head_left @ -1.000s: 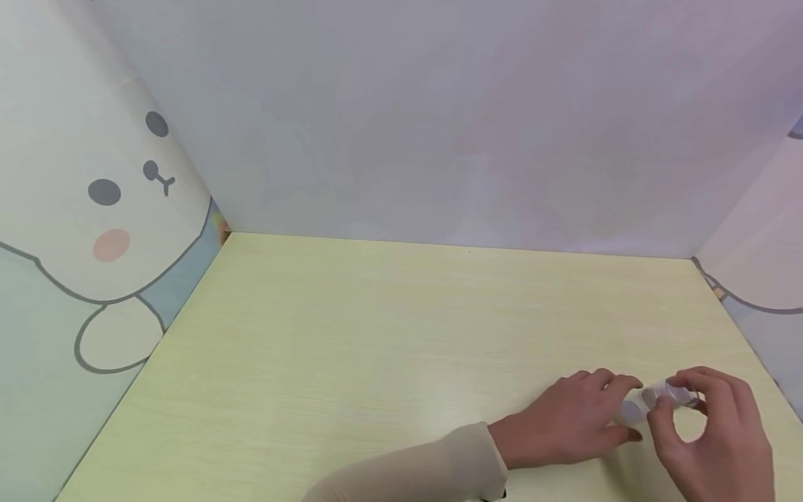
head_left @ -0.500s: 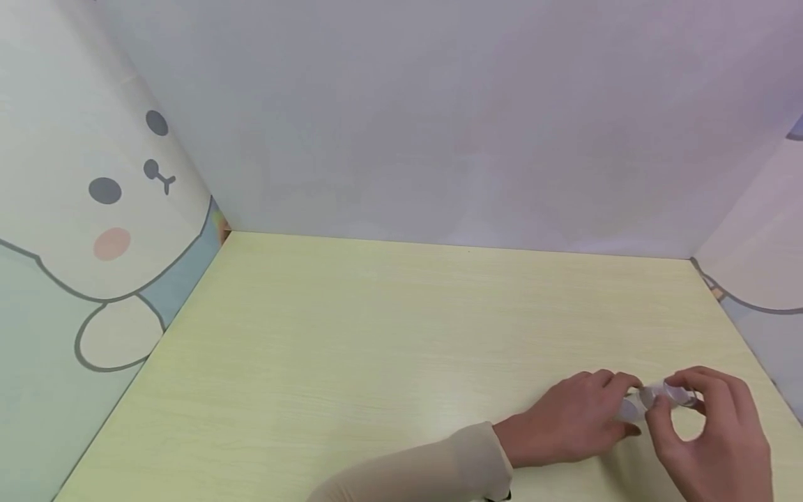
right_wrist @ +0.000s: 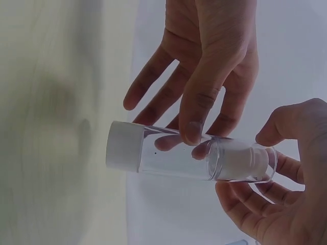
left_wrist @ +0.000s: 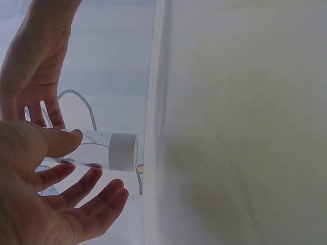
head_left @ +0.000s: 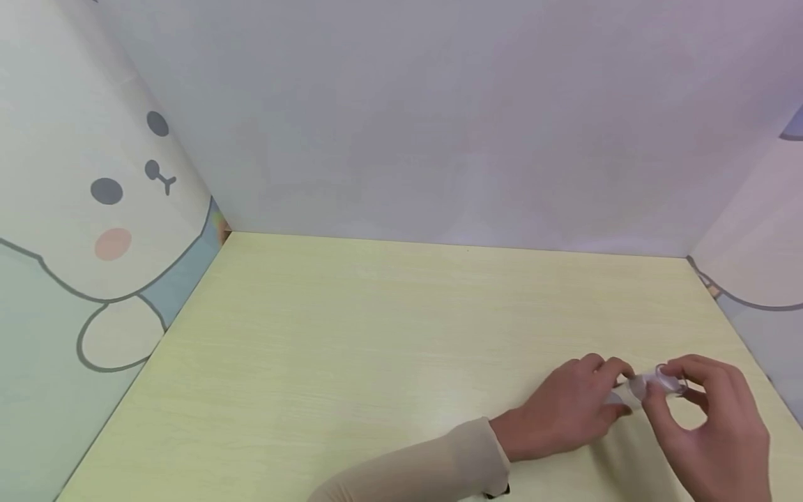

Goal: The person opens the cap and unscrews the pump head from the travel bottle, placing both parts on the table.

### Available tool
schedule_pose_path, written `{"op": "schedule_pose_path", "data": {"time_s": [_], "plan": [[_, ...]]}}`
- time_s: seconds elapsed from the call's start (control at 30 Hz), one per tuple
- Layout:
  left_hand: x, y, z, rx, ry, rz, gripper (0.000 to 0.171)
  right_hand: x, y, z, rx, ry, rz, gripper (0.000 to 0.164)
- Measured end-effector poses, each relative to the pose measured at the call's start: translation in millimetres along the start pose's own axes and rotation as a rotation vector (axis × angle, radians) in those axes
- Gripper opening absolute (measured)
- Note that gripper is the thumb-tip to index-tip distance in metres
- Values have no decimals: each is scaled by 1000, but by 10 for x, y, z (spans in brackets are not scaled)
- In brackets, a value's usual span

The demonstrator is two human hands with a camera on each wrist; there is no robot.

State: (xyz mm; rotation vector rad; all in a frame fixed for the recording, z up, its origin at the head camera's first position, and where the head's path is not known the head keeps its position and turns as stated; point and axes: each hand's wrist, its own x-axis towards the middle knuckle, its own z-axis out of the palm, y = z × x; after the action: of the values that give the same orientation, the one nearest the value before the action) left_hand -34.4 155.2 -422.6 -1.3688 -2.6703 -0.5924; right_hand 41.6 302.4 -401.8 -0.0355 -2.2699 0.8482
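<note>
bottle: clear bottle, white base, lower right of the head frame; held above the desk, lying nearly sideways in that view
cap end: clear cap over a white inner piece, in line with the bottle; cannot tell how tightly it sits
left grip: grasping the bottle, thumb on one side, fingers on the other
right grip: thumb and fingers pinching the cap; far lower right of the head frame
sleeve: beige sleeve on the left arm, bottom centre-right
desk: pale yellow-green desk, faint wood grain, soft shine near the left grip; dark shadow below the bottle
back wall: plain grey-lilac back wall, across the top, pinker toward upper right
left wall: left wall with a white cartoon face, grey eyes, pink cheek; mint and blue below
right wall: right wall, pale print with grey outline, right edge
</note>
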Motion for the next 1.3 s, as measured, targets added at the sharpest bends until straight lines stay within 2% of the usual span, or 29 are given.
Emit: {"op": "schedule_pose_path", "data": {"time_s": [0.13,0.3,0.57,0.8,0.9,1.03,1.13,1.23,1.3], "plan": [[-21,-37,-33,-19,34,-8,44,18,-28,24,63,4,-9,37],[-47,-78,-90,-26,54,-15,43,42,-96,28,74,-6,56,40],[-87,-159,-149,-56,73,-26,41,60,-155,52,231,11,59,39],[-151,-231,-226,-88,113,-26,41,109,-292,50,284,-44,144,41],[-182,-256,-266,-93,124,-20,40,126,-324,56,346,-56,196,40],[-226,-289,-319,-103,133,-19,40,131,-331,85,513,-38,279,37],[-258,-316,-360,-95,142,-19,40,111,-293,138,726,-7,246,35],[-296,-341,-401,-95,148,-21,39,91,-245,201,936,0,160,33],[-328,-358,-426,-99,152,-21,38,89,-229,234,1016,-7,127,33]]}}
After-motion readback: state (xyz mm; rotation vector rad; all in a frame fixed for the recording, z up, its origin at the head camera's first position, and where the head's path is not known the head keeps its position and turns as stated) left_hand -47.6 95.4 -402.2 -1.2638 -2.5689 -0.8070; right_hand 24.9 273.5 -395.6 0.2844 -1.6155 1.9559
